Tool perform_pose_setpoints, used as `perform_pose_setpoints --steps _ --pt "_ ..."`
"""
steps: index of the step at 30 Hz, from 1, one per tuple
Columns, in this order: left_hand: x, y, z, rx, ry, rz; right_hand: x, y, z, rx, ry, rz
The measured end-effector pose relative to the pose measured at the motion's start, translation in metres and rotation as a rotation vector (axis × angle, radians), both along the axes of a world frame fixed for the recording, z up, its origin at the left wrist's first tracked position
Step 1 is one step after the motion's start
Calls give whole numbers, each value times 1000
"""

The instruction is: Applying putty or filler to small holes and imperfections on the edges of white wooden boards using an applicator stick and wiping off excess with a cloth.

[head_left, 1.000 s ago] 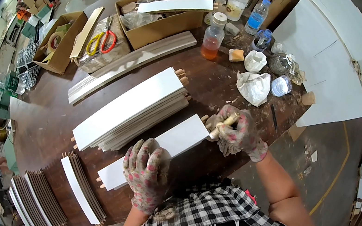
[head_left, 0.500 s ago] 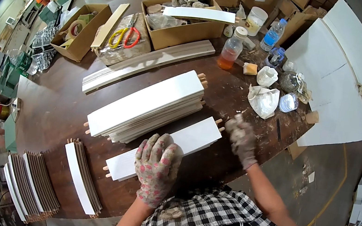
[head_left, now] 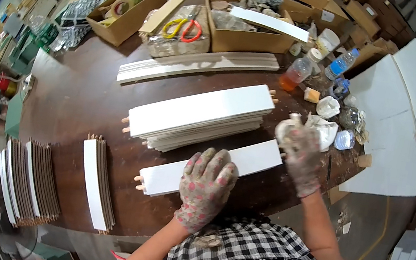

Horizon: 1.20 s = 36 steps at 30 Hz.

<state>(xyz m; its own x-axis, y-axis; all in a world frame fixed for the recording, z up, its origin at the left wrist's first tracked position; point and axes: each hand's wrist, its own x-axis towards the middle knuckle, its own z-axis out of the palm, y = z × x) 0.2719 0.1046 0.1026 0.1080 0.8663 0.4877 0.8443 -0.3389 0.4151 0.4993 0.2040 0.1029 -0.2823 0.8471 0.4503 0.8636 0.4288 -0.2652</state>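
My left hand (head_left: 207, 188), in a pink-dotted pale glove, lies with fingers stretched over a white slat (head_left: 257, 159) with wooden pegs at its ends. This slat rests along the table's near side. At its right end is my gloved right hand (head_left: 304, 154), smeared by motion. A pale shape shows at its fingers; I cannot make out whether that is a held thing or part of the glove. Just beyond is a stack of similar white slats (head_left: 203, 109), with pegs sticking out at both ends.
More slats (head_left: 96, 183) stand on edge at the left. Long strips (head_left: 201, 67), scissors (head_left: 182, 29) and cardboard boxes (head_left: 248, 42) lie farther back. A bottle of orange liquid (head_left: 296, 74), a blue-labelled bottle (head_left: 340, 65) and a crumpled white bag (head_left: 322, 130) crowd the right side.
My view has shifted, so the table's things sit farther right in it. My right hand has come closer to the slat's right end. My left hand stays on the slat.
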Motion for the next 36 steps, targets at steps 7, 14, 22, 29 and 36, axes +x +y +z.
perform_pose_setpoints --steps 7,14,22,29,36 --pt "5 5 -7 23 -40 2 -23 -21 15 95 79 389" --pt "8 5 1 -69 -18 -42 58 -3 -33 -171 422 -8" --pt "43 30 10 -185 118 -115 54 -31 -64 -335 621 -137" --pt "29 11 27 -151 153 -187 66 -38 -82 -185 395 -78" --pt "-90 -47 21 -100 -25 200 18 -63 -5 -143 802 186"
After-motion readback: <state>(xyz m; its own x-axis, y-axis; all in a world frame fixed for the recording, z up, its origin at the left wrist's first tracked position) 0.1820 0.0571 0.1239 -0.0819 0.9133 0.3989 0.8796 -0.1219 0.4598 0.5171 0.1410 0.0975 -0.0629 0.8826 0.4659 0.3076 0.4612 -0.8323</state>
